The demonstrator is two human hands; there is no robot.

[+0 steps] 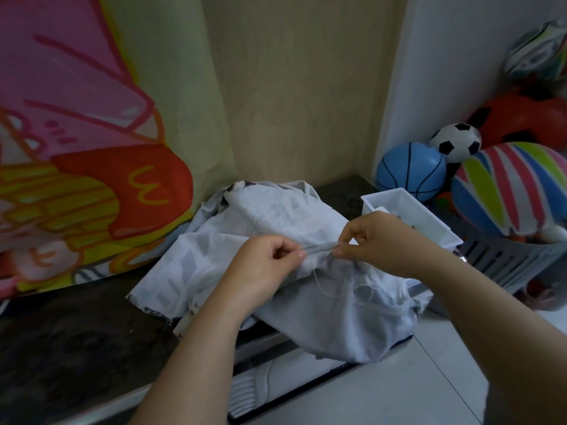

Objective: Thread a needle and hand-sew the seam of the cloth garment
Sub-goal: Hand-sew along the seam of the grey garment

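A pale grey cloth garment [276,216] lies bunched on a dark counter [76,326] and hangs over its front edge. My left hand [270,259] pinches a raised fold of the cloth at its seam. My right hand [377,237] pinches the same fold a little to the right, fingertips close to those of the left. A thin white thread [362,292] loops down from below the fold onto the cloth. The needle is too small to make out between my fingers.
A white plastic box [408,210] stands just behind my right hand. A grey slotted basket [506,262] at the right holds several balls, among them a blue one [411,170]. A pink and yellow printed curtain [76,148] hangs at the left. Light floor tiles lie below.
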